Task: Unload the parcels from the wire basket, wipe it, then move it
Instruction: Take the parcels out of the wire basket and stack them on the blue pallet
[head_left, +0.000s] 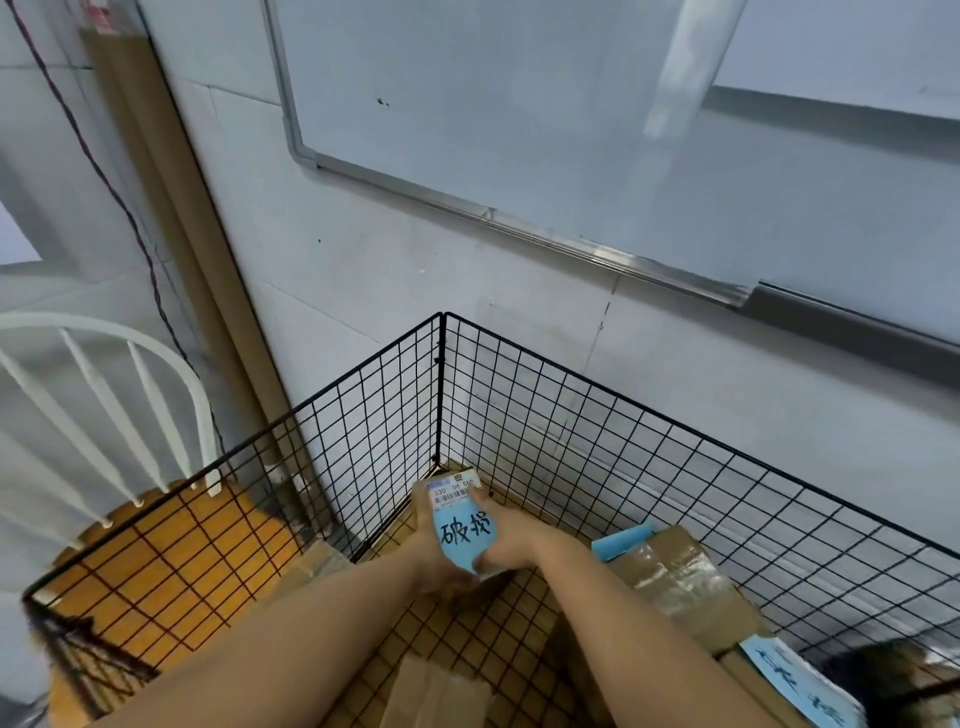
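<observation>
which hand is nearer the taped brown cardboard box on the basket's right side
Right. The right hand holds the small blue-noted cardboard parcel on its side toward the taped brown cardboard box; the left hand holds the opposite side.

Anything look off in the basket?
The small parcel that the left hand and right hand grip in the wire basket's far corner carries a blue note handwritten 破损, meaning damaged. The big parcel on the right has wrinkled, layered tape.

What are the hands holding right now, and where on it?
Both hold one small parcel with a blue note, at the wire basket's far corner: left hand on its left side, right hand on its right side.
</observation>
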